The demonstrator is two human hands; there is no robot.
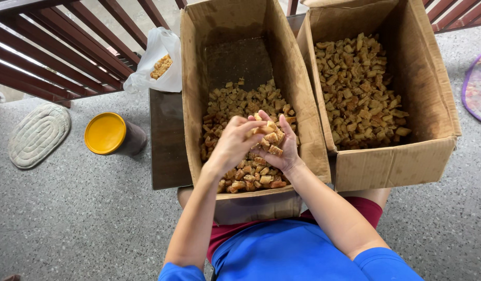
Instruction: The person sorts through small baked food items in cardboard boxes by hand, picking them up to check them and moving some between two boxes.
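From the head view, looking straight down past the blue shirt (292, 250), the person sits with two open brown cardboard boxes in front of the knees, and both hands meet over the nearer one. The right hand (282, 148) is cupped palm-up, fingers half curled, cradling a small heap of golden-brown toasted bread cubes (270, 136); the left hand (234, 143) is bent over that heap, fingertips pinched in among the pieces. They sit just above the loose cubes in the left cardboard box (196, 78), which is partly filled with bare bottom showing at the far end. To my eye the handling goes best if the cupped palm stays level and low over the box, so anything that slips drops back in, and the picking fingers take light pinches, as such cubes likely crumble. By count: two boxes, the right cardboard box (433, 78) holding the deeper layer; one round brown tub with a yellow lid (106, 133); one white plastic bag (157, 57) with some cubes inside; one grey oval mat (37, 134); the cubes themselves are too many to count.
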